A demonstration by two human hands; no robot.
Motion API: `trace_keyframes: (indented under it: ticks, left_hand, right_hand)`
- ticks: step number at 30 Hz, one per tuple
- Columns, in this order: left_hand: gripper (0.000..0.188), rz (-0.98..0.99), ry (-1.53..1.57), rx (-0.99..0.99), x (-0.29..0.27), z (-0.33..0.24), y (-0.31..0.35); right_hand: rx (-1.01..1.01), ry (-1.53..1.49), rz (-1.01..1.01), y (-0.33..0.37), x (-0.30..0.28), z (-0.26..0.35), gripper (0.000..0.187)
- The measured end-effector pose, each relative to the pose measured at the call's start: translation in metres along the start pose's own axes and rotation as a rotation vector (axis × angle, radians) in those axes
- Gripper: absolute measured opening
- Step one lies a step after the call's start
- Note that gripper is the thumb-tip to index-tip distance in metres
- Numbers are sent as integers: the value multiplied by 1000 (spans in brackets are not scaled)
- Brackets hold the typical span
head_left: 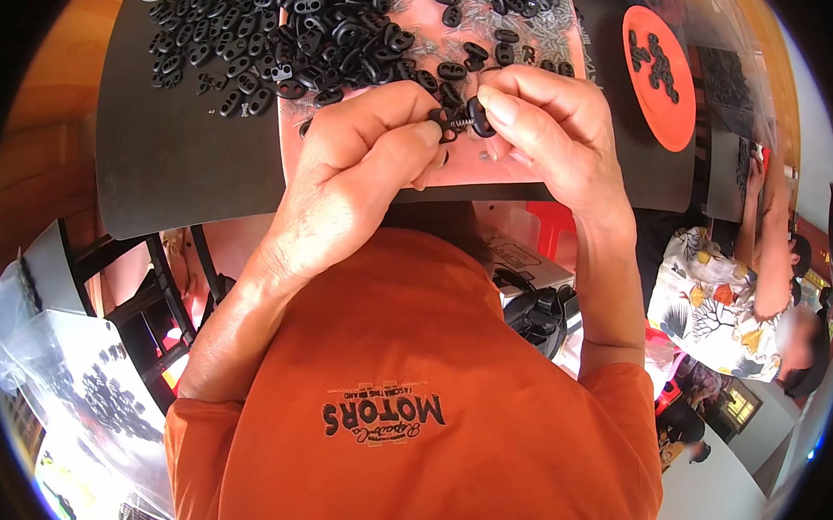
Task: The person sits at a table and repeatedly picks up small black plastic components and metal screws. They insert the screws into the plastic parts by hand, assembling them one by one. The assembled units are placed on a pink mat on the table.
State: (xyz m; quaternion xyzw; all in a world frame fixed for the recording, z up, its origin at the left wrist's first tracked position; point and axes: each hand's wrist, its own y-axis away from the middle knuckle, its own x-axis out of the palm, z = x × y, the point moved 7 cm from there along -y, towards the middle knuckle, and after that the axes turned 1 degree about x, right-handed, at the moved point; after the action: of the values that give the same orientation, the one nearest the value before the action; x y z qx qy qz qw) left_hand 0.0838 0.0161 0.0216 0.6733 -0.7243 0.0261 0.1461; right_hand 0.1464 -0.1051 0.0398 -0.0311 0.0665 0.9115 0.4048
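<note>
Close to the table's front edge, my left hand (365,151) pinches a black two-hole cord lock plunger (445,122) between thumb and fingers. A small metal spring (462,123) bridges from it to a rounded black cord lock shell (479,118), which my right hand (550,124) grips with thumb and fingertips. Plunger and shell are in line but apart, the spring showing in the gap. Just beyond both hands lies a big heap of black cord lock parts (323,36), and loose clear-looking springs (435,36) are scattered beside it on a pink sheet (376,173).
An orange-red plate (648,124) holding several black cord locks lies at the table's right side. Black table surface (180,168) shows at the left. A dark chair (149,300) stands below it. At the right, another person in a patterned shirt (707,303) reaches toward dark pieces.
</note>
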Motion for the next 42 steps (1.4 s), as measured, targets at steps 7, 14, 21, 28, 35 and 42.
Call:
trace_keyframes:
  ticks: [7,14,21,28,35,42]
  left_hand:
    - [13,36,-62,10,-3,-1,2]
    - [15,12,-90,11,-1,-3,-5]
    - [14,11,-108,-8,5,-7,-14]
    - [14,-17,-112,-16,9,-12,-22]
    - [13,3,-156,-15,15,-14,-27]
    - [14,33,-158,9,19,-11,-28]
  right_hand:
    - [-44,84,21,1,3,9,22]
    - [-168,97,-39,-2,-7,15,21]
    - [-185,181,3,-8,-16,14,20]
    - [-215,203,-29,-9,-32,19,21]
    - [-208,194,-12,-8,-35,20,21]
    - [-226,175,6,-11,-27,20,20]
